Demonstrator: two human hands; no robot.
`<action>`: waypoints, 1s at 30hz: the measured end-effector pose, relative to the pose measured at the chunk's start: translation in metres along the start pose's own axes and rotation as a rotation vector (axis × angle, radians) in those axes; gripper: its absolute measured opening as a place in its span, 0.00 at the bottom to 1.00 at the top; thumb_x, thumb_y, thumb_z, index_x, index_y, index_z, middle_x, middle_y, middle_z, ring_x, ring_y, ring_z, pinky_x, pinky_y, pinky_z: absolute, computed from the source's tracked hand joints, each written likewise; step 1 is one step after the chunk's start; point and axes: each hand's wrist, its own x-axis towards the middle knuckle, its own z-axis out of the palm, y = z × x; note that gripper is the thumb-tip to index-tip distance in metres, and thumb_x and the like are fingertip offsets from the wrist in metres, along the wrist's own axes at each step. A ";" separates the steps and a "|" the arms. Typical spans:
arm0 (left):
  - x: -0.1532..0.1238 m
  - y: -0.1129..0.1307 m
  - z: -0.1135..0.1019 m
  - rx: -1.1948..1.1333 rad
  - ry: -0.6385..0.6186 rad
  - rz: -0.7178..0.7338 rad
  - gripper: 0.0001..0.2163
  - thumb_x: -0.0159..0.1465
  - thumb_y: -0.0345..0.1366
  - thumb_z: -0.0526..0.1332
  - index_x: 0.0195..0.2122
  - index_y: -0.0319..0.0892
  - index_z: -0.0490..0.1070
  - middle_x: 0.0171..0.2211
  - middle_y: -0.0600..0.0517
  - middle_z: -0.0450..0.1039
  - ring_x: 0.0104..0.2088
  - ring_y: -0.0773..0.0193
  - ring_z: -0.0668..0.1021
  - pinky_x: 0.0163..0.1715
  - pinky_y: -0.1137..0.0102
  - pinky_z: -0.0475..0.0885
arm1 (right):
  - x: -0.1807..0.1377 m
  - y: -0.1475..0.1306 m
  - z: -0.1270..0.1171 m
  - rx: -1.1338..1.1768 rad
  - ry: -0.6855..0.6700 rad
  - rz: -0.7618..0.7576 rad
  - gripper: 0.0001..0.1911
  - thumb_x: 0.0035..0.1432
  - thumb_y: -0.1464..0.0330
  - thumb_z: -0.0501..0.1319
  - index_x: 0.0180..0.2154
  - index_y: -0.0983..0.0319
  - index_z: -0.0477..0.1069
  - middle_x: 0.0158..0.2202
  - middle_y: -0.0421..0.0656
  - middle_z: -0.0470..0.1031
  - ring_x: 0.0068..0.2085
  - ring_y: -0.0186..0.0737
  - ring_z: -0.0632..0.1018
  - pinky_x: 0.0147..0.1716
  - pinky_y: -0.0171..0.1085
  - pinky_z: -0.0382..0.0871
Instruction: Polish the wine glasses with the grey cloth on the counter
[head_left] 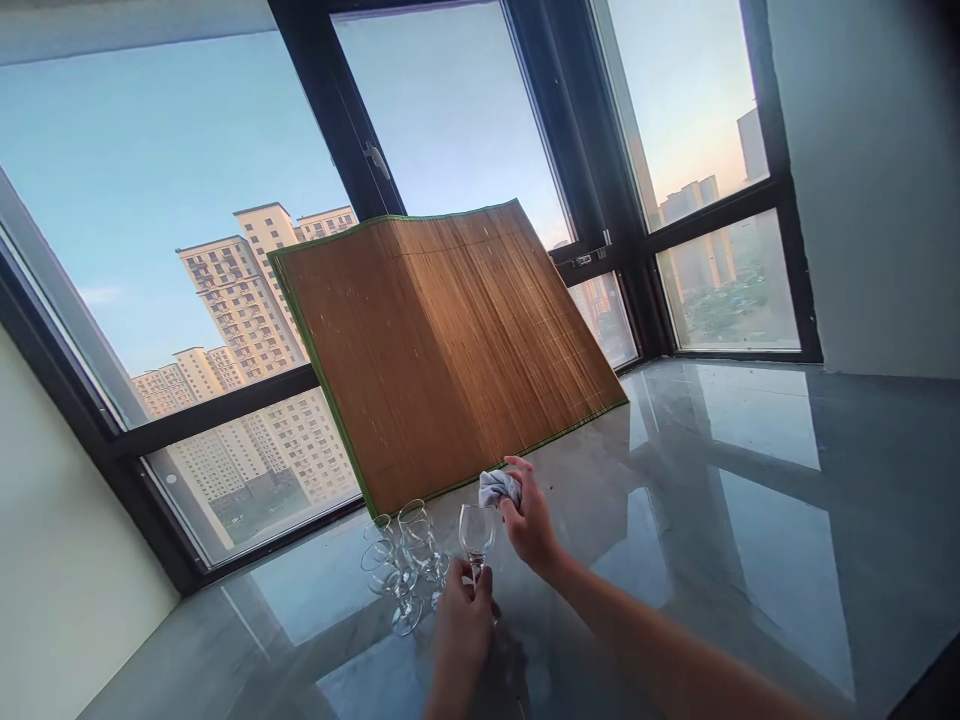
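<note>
My left hand (463, 610) is closed around the stem of a clear wine glass (477, 530), which stands upright with its bowl above my fingers. Its foot is hidden behind the hand. In my right hand (531, 520) is a bunched pale grey-white cloth (499, 488), pinched between thumb and fingers just above the rim of that glass, on its right side. I cannot tell whether the cloth touches the rim. Several more stemmed glasses (406, 612) stand close together to the left of my left hand.
A brown bamboo mat (450, 350) with green edging leans upright against the dark window frame (600, 130) behind the glasses. The shiny grey surface (600, 640) reflects the windows. Walls rise at the left and right, and tall buildings (247, 270) show outside.
</note>
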 end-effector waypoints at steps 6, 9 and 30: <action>-0.002 -0.003 0.002 -0.073 0.015 -0.111 0.24 0.58 0.63 0.56 0.37 0.47 0.58 0.17 0.55 0.73 0.13 0.64 0.70 0.17 0.70 0.62 | -0.007 -0.015 -0.007 -0.287 -0.256 -0.421 0.34 0.47 0.76 0.54 0.58 0.59 0.55 0.53 0.51 0.74 0.49 0.49 0.78 0.47 0.45 0.72; -0.003 -0.003 0.003 -0.156 -0.022 -0.148 0.27 0.54 0.65 0.59 0.37 0.46 0.59 0.17 0.55 0.71 0.14 0.64 0.70 0.16 0.71 0.62 | -0.007 -0.022 -0.009 -0.349 -0.322 -0.506 0.34 0.44 0.76 0.54 0.56 0.60 0.58 0.48 0.49 0.77 0.44 0.49 0.80 0.42 0.43 0.73; -0.001 0.008 -0.002 -0.236 -0.041 -0.049 0.13 0.54 0.47 0.61 0.32 0.43 0.63 0.19 0.56 0.70 0.15 0.70 0.67 0.17 0.74 0.58 | -0.008 -0.037 -0.006 -0.504 -0.443 -0.436 0.25 0.45 0.77 0.55 0.48 0.59 0.64 0.37 0.42 0.78 0.33 0.40 0.76 0.30 0.34 0.61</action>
